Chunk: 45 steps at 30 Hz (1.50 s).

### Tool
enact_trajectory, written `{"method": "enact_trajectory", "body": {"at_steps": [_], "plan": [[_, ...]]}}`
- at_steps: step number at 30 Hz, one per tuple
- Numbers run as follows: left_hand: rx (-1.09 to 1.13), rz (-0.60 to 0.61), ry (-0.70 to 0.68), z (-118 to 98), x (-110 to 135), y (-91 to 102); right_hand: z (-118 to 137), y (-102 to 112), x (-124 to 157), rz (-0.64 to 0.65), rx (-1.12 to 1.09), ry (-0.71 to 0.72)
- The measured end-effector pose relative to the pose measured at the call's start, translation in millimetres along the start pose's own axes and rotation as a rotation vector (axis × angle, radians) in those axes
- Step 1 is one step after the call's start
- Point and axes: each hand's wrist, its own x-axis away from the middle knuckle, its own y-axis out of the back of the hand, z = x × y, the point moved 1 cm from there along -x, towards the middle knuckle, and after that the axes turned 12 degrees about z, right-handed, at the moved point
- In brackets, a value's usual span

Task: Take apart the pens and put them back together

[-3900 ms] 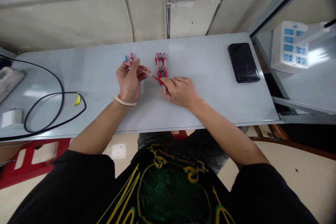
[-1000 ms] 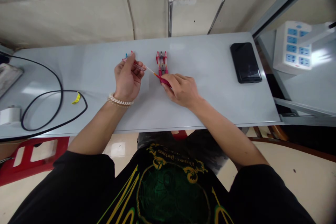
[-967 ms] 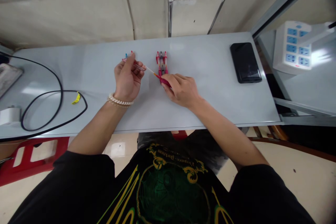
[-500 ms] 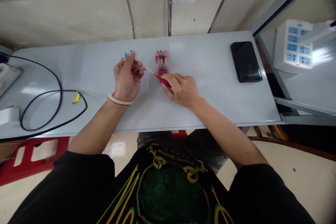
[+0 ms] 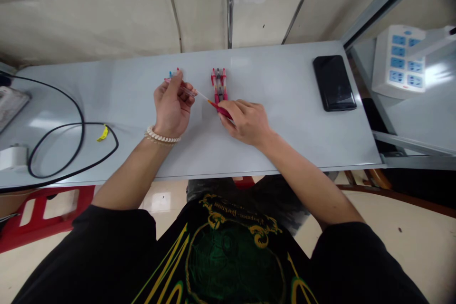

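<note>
My left hand point(image 5: 171, 108) is closed round the clear barrel of a pen point(image 5: 188, 90), held just above the grey table point(image 5: 285, 104). A thin refill point(image 5: 204, 97) sticks out of the barrel toward the right. My right hand point(image 5: 245, 121) pinches the red end piece point(image 5: 220, 109) at the refill's tip. A small bundle of red and grey pens point(image 5: 218, 83) lies on the table just beyond my right hand. Small red and blue pen parts point(image 5: 174, 73) lie beyond my left hand's fingertips.
A black phone point(image 5: 334, 82) lies at the table's right end. A white power strip point(image 5: 402, 59) sits on the neighbouring surface to the right. A black cable point(image 5: 73, 147) loops over the left part of the table, with a white adapter point(image 5: 12, 157) at the left edge.
Both hands have hardly moved over the last second. Compared with several seconds ago, the refill shows a little more length between my hands.
</note>
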Motion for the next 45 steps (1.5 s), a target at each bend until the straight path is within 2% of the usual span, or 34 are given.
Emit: {"method": "enact_trajectory", "body": {"at_steps": [6, 12, 16, 31, 45], "plan": [[-0.02, -0.008, 0.007, 1.2, -1.7, 2.3, 0.4, 0.9, 0.3, 0.039, -0.025, -0.014], [-0.019, -0.031, 0.03, -2.6, 1.7, -5.1, 1.4, 1.8, 0.3, 0.0, -0.014, 0.014], [0.005, -0.019, 0.032, -4.1, 3.2, -7.7, 1.9, 2.7, 0.0, 0.033, -0.021, -0.007], [-0.039, -0.022, 0.024, -2.9, 2.8, -6.5, 1.7, 2.0, 0.8, 0.037, -0.025, 0.009], [0.014, -0.011, 0.017, -2.6, 2.1, -6.1, 2.7, 2.3, 0.9, 0.029, -0.019, 0.008]]}}
